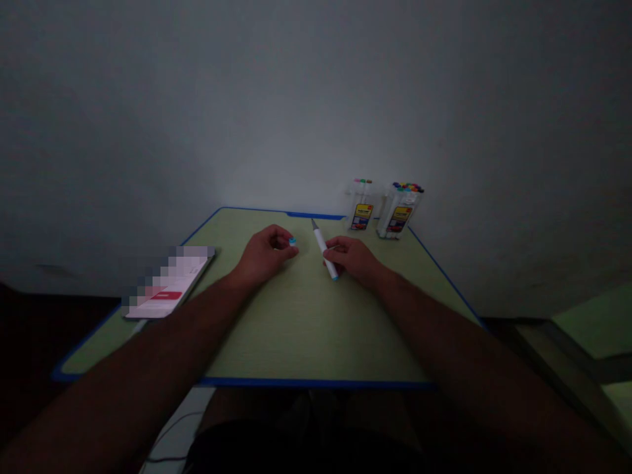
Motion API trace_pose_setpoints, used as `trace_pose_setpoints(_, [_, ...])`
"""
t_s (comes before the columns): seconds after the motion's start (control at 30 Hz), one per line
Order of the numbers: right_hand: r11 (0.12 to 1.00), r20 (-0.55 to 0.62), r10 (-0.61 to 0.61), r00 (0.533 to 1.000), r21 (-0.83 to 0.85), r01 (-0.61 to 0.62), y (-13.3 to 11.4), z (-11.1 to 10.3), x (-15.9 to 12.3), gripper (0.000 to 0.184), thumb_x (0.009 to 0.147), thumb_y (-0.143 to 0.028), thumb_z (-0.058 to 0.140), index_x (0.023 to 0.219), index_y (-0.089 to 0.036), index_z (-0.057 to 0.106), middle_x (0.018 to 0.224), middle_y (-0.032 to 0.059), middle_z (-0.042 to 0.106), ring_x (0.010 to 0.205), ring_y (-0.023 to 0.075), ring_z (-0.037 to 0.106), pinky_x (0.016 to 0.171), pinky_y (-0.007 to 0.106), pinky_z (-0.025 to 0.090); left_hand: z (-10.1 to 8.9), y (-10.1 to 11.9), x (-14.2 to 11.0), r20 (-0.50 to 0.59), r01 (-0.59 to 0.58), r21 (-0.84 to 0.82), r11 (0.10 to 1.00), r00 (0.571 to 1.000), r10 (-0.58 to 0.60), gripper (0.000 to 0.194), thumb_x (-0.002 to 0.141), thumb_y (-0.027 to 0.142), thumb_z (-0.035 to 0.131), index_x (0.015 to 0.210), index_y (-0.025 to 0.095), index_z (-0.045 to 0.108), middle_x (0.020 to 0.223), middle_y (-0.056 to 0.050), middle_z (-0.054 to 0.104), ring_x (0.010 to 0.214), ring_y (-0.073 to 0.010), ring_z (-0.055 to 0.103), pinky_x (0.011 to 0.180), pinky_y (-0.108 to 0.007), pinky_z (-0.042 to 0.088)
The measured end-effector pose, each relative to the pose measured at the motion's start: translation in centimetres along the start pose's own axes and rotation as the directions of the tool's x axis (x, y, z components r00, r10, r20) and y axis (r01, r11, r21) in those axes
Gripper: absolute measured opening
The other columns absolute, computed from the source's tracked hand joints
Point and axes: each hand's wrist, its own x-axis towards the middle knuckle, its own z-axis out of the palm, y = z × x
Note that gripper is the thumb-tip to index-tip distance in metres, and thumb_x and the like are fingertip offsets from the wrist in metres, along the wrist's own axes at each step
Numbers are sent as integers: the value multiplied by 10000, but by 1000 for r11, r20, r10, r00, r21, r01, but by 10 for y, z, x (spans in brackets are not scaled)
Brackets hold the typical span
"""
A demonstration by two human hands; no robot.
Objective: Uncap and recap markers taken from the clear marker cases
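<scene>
My right hand point(348, 255) grips a white marker point(321, 242) by its lower half. Its grey tip points away from me toward the wall, and the near end is light blue. To the left, my left hand point(270, 251) pinches a small white and light-blue marker cap point(293, 243) between thumb and fingers. The cap and the marker are apart, with a short gap of tabletop between them. Both hands are just above or resting on the table point(296, 336); I cannot tell which.
At the back right stand two clear marker cases, one with a few markers point(362, 205) and a fuller one point(399, 212). A tablet point(170, 286) with a lit screen lies at the left edge, a cable near it. A wall point(276, 105) rises behind the blue-edged table.
</scene>
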Motion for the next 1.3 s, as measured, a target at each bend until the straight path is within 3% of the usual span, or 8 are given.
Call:
trace_pose_setpoints(0.2, [1000,-15,-7,1000,-7,7,0,0,0,164,762,-212,725,862,-160,606,641,-10,664,466,94,560,436,209,453,0,0,0,-21,40,-53,998,999,-41,278,582,236,804,787,177,626,668,23,623,596,-109,553,594,-258,414])
trace_pose_setpoints(0.4, [995,-13,-21,1000,-98,19,-4,0,-3,118,751,-219,698,811,-155,619,643,-4,650,474,89,534,444,205,393,-4,2,1,-19,152,-335,930,986,-168,402,618,267,803,978,165,655,681,21,644,600,-120,594,667,-302,502])
trace_pose_setpoints(0.63, [970,30,-29,999,-242,36,-13,6,-11,119,691,-221,700,767,-159,634,656,-2,648,545,101,551,553,235,413,-6,1,5,-49,209,-459,863,964,-260,296,653,221,774,912,148,649,688,-8,661,577,-114,597,631,-283,514])
trace_pose_setpoints(0.83, [970,114,-36,993,-233,62,-16,9,-16,107,678,-227,684,725,-162,614,617,-26,620,531,91,537,547,225,403,-6,6,4,-89,215,-457,863,955,-284,204,678,186,743,842,149,628,649,0,635,561,-113,588,610,-280,519])
trace_pose_setpoints(1.03, [967,131,4,991,-254,30,-17,12,-18,116,668,-203,689,763,-156,640,648,-17,649,553,96,560,540,220,402,-5,5,3,-84,208,-441,873,959,-270,253,645,198,766,857,148,635,686,-7,652,576,-111,592,620,-279,518])
trace_pose_setpoints(1.3, [971,136,-10,991,-237,42,-13,12,-16,103,664,-197,693,745,-161,641,635,-26,645,543,95,562,525,212,397,-2,3,0,-6,207,-362,909,975,-224,306,609,244,799,849,145,636,636,-1,649,560,-116,592,611,-275,498])
